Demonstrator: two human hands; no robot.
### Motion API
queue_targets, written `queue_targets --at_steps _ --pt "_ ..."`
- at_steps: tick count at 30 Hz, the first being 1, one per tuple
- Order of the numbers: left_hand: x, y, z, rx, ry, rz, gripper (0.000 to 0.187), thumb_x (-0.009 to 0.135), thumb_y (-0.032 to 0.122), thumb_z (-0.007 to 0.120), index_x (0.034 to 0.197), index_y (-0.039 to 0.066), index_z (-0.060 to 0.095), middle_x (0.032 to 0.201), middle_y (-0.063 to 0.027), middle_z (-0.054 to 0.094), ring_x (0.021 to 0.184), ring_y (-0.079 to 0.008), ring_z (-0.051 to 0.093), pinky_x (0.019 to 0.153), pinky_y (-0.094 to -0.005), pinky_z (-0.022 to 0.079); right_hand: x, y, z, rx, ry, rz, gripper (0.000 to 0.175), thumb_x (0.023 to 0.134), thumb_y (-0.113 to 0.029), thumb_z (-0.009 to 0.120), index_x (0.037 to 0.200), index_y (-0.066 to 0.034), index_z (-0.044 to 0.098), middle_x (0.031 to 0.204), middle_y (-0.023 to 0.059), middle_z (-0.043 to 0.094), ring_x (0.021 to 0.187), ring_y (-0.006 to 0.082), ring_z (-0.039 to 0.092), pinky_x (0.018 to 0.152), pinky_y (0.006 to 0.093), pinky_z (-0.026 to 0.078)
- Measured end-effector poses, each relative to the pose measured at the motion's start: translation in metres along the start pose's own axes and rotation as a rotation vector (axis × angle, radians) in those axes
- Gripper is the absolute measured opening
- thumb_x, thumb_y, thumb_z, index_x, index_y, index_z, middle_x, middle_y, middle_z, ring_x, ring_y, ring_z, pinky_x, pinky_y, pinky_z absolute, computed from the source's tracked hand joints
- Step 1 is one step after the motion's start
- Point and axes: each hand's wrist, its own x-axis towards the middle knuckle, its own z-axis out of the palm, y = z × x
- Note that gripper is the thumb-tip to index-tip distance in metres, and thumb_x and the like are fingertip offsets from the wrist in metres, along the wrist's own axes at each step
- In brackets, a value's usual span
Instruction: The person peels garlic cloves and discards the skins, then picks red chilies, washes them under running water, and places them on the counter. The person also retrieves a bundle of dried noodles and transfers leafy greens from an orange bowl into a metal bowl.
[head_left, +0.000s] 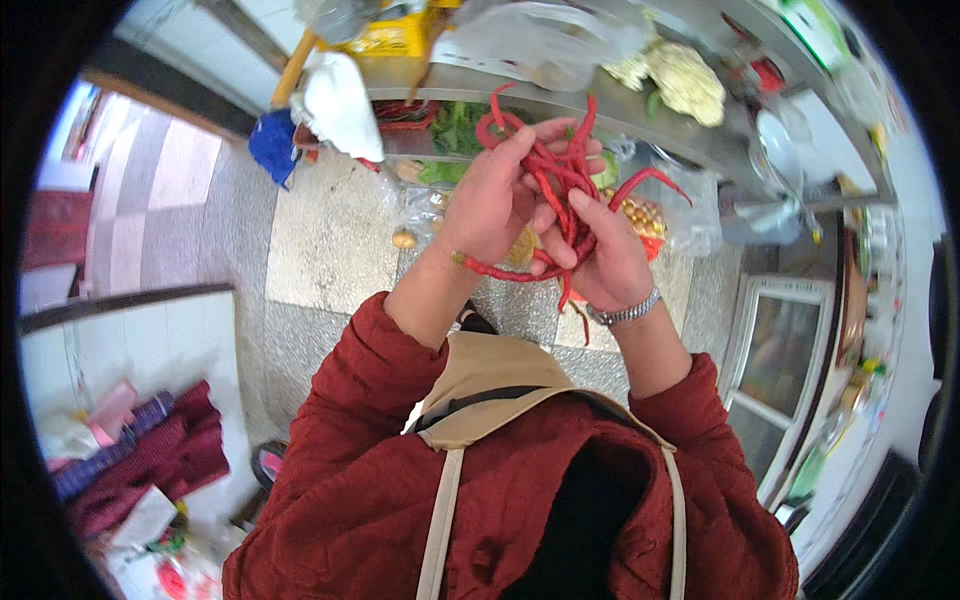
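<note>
Between my two hands is a loose bundle of long, curled red chili peppers (559, 176). My left hand (499, 191) cups the bundle from the left, its fingers partly hidden behind the peppers. From the right, my right hand (600, 247) grips the lower part, thumb across the front; a metal-band watch (630, 307) circles that wrist. One pepper curves out toward my left forearm, another sticks out to the right, and thin ends hang below. The bundle is held up in front of a metal shelf (495, 82), above the floor.
On the shelf lie a cauliflower (682, 79) and a clear plastic bag (547, 37). Leafy greens (457, 127) fill the lower level. A potato-like round vegetable (403, 238) rests below. At right stands a cabinet with glass doors (780, 352). A blue cloth (271, 146) hangs at left.
</note>
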Motion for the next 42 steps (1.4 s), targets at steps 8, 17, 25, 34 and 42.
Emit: queue_targets --at_steps 8,17,25,34,42 --pt "0.01 -0.08 0.112 0.145 -0.325 -0.194 0.055 0.103 0.041 0.029 0.137 -0.002 0.039 0.126 -0.0202 0.057 0.113 -0.0299 0.058 0.098 -0.0406 0.047 -0.132 -0.04 -0.051 0.153 0.03 -0.27 0.035 0.101 -0.024 0.039 0.114 0.0031 0.056 0.087 0.0083 0.065 0.074 0.0168 0.062 0.079 0.0429 0.055" --pt "-0.018 -0.212 0.254 0.156 -0.71 -0.722 0.051 0.103 0.039 0.032 0.132 -0.001 0.043 0.123 -0.0231 0.058 0.087 -0.0216 0.066 0.051 -0.0263 0.052 -0.342 -0.039 -0.088 0.295 0.239 -0.64 0.043 0.103 -0.027 0.036 0.132 0.0033 0.044 0.112 0.0181 0.065 0.093 0.0238 0.067 0.09 0.0418 0.053" --pt "-0.062 -0.296 0.347 0.443 -1.076 -0.919 0.054 0.102 0.038 0.035 0.133 -0.003 0.047 0.115 -0.0181 0.063 0.093 -0.0195 0.064 0.082 -0.0299 0.053 -0.446 -0.008 -0.092 0.222 0.487 -0.912 0.043 0.103 -0.027 0.038 0.131 0.0044 0.045 0.11 0.0174 0.066 0.091 0.0237 0.067 0.089 0.0376 0.053" --pt "-0.115 -0.385 0.384 0.386 -1.472 -1.248 0.047 0.1 0.045 0.044 0.103 0.002 0.064 0.06 0.005 0.047 0.05 -0.0045 0.043 0.05 -0.02 0.04 -0.517 0.029 -0.074 0.267 1.014 -1.107 0.024 0.098 -0.018 0.051 0.112 0.0015 0.057 0.09 0.0123 0.07 0.074 0.0193 0.069 0.071 0.0317 0.06" --pt "-0.142 -0.415 0.356 0.651 -1.423 -1.288 0.039 0.099 0.033 0.05 0.114 -0.002 0.059 0.1 -0.0099 0.067 0.089 -0.0177 0.067 0.082 -0.0326 0.055 -0.545 0.059 -0.062 0.475 1.341 -1.542 0.039 0.101 -0.015 0.04 0.131 0.0094 0.036 0.133 0.0282 0.047 0.125 0.0345 0.049 0.105 0.0438 0.044"
